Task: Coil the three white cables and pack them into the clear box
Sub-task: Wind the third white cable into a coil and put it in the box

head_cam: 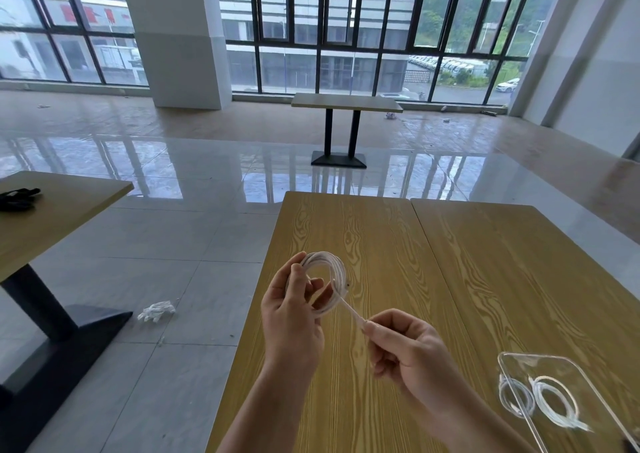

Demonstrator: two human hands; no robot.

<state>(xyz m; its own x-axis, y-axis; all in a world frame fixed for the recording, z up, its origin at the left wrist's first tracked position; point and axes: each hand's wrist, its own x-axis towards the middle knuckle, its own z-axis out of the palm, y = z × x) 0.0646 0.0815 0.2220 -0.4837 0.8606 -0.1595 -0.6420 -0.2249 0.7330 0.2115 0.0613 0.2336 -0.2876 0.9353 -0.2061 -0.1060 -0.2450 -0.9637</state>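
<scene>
Over the tabletop near its left edge, with the box holding two coils at the right edge, the left hand grips the cable coil while the right hand pinches its tail; a slack grip risks the loops springing open.

cable: white | table: yellow wood grain | box: clear | coils in box: white | floor: glossy grey tile
</scene>
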